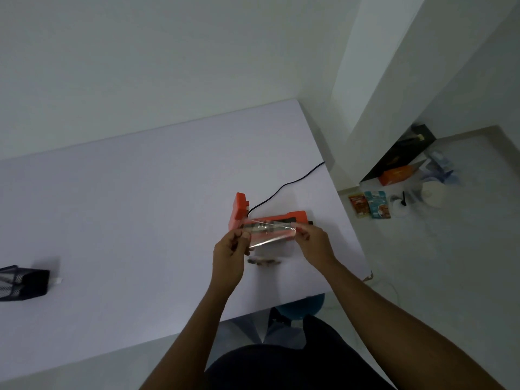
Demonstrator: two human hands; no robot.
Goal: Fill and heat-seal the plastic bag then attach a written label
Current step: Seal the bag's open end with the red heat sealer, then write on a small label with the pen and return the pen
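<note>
A clear plastic bag [270, 235] is stretched between both hands above the white table [140, 206]. My left hand [230, 254] pinches its left edge and my right hand [312, 240] pinches its right edge. Just behind the bag stands the orange heat sealer [242, 208], its arm raised at the left, with a black cord [289, 184] running off the table's far right edge. A small dark pile of contents [264, 261] lies on the table under the bag. I see no label or pen.
A black mesh holder [22, 282] sits at the table's left edge. On the floor to the right lie packets [368, 204], an orange box [394, 175], a black box [399, 156] and white containers [433, 192]. A blue stool [304, 304] shows under the table's near edge.
</note>
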